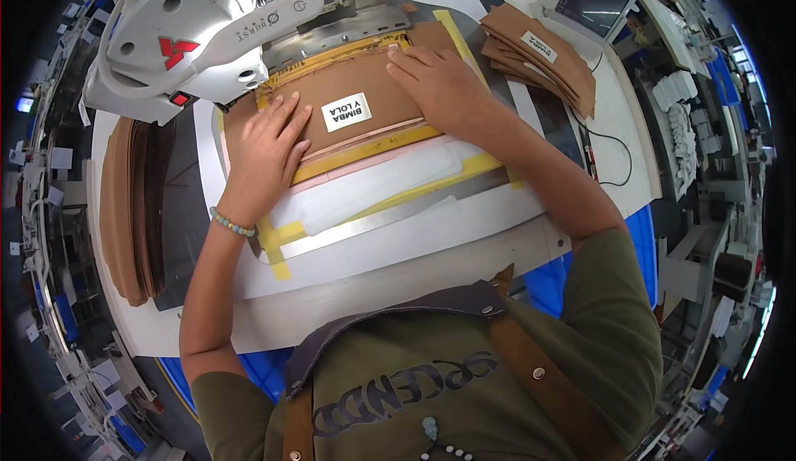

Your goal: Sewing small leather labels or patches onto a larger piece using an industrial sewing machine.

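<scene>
A brown fabric panel (365,82) with a white printed label (347,113) sewn or stuck on it lies in a yellow-taped frame (365,148) under the sewing machine head (191,30). My left hand (267,150) rests on the panel's left part, fingers spread and pointing away from me. Flat on its far right part lies my right hand (444,88), fingers stretched out. Neither hand grips anything. The panel's far edge meets the frame close to the metal clamp bar (336,42). A beaded bracelet is on my left wrist.
At the left stands a stack of brown panels (133,212). More labelled brown panels (543,59) are piled at the far right, beside a control screen (593,1). A black cable (626,158) curls on the right of the table. Blue material (638,249) hangs below the table edge.
</scene>
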A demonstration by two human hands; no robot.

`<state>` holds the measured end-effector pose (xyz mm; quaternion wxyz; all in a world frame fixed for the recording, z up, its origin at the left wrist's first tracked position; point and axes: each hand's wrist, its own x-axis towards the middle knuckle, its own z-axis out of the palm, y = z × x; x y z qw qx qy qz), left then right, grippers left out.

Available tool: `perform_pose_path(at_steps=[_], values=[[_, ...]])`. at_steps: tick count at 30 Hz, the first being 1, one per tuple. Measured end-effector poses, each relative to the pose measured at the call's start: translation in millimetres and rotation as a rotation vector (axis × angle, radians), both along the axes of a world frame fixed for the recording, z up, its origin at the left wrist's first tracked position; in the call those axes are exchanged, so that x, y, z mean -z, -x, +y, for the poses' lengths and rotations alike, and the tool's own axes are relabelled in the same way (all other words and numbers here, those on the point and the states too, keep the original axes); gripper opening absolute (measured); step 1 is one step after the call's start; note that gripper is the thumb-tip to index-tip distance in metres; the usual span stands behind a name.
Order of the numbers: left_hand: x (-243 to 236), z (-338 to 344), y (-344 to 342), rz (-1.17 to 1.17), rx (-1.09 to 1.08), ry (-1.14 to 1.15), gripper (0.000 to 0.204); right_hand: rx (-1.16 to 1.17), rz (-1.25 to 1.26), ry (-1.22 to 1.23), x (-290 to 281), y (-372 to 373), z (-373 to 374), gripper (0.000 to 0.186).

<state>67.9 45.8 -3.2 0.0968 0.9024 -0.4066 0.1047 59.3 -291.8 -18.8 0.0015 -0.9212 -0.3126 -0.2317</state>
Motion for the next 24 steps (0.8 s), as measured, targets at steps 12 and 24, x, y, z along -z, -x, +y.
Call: perform_pose_path(at_steps=[12, 24], values=[[-1, 1, -1, -0.006, -0.031, -0.058, 0.053, -0.062, 0.059, -0.029, -11, -4, 6, 0.036], [3, 0, 0, -0.020, -0.037, -0.032, 0.051, -0.115, 0.154, 0.023, -25, -16, 0, 0.035]])
